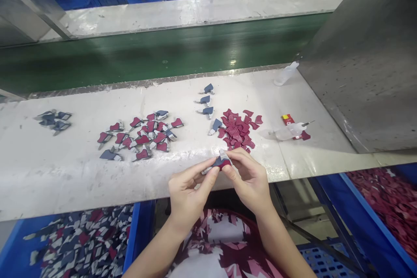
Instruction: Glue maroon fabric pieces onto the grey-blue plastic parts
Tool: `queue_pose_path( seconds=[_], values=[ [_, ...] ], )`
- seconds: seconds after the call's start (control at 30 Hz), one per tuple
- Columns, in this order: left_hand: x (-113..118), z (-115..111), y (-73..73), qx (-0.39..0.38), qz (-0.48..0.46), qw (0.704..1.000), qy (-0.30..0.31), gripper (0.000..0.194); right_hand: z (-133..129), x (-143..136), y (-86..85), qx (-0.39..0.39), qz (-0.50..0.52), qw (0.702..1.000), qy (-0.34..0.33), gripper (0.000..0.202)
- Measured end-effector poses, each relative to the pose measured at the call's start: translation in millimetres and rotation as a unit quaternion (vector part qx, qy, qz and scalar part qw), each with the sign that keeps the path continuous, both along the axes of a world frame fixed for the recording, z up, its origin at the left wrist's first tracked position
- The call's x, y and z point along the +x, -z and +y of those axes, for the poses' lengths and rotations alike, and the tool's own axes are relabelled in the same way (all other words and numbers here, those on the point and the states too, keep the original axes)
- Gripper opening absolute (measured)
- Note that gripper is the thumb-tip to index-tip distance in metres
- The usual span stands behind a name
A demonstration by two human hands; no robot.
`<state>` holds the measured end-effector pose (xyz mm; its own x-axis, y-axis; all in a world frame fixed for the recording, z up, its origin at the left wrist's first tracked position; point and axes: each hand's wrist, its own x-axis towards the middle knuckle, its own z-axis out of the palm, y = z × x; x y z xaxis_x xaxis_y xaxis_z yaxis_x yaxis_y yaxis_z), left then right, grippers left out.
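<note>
Between my two hands, just over the bench's front edge, is a small grey-and-blue plastic part (pixel 219 163) with a dark red piece against its lower side. My left hand (pixel 192 182) pinches it from the left with thumb and fingers. From the right, my right hand (pixel 247 178) grips it too, thumb on the red piece. Beyond my hands lies a pile of loose dark red pieces (pixel 236 128). A single blue-and-grey part (pixel 215 127) rests beside that pile, and a short column of similar parts (pixel 206 100) stands farther back. Fingers hide some of the held part.
Left on the bench (pixel 81 173) lie a cluster of red-and-grey parts (pixel 143 134) and several blue ones (pixel 54 120). A needle-tipped bottle (pixel 289 131) and another clear bottle (pixel 286 74) are at right. Blue bins (pixel 137 226) sit below; a green conveyor (pixel 163 54) runs behind.
</note>
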<state>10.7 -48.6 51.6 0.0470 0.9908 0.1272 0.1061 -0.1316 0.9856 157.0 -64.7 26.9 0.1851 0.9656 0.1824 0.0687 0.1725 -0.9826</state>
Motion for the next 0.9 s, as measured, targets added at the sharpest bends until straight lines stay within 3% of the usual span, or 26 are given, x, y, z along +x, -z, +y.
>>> queue_pose_path(
  seconds=[0.23,0.4,0.53,0.6,0.67,0.73,0.83,0.9],
  values=[
    [-2.0,1.0,3.2,0.011,0.037,0.999,0.011,0.019,0.0,-5.7,-1.4,-0.066,0.068,0.995,0.013,0.019],
    [-13.3,9.5,13.3,0.043,0.057,0.993,0.089,0.028,3.8,-5.9,-0.5,-0.123,0.167,0.978,-0.003,0.025],
    [-17.5,13.7,14.5,0.074,0.096,0.991,0.062,0.021,4.1,-6.0,0.9,-0.135,0.148,0.979,-0.023,0.028],
    [-16.6,14.0,10.8,0.068,0.105,0.991,0.048,0.02,3.2,-4.4,0.0,-0.094,0.08,0.992,-0.007,0.028],
    [-14.6,13.4,5.8,0.05,0.101,0.992,0.053,0.018,2.6,-0.7,-2.6,-0.019,-0.027,0.999,0.023,0.041],
    [-12.7,12.5,1.4,0.028,0.088,0.993,0.07,0.017,2.9,4.1,-6.5,0.075,-0.134,0.987,0.039,0.052],
    [-11.1,11.3,-2.8,0.0,0.062,0.994,0.094,0.016,4.4,10.4,-11.7,0.172,-0.221,0.96,0.031,0.033],
    [-10.9,10.8,-4.6,-0.021,0.041,0.993,0.105,0.016,5.2,12.5,-12.9,0.185,-0.239,0.953,0.026,0.023]
  ],
)
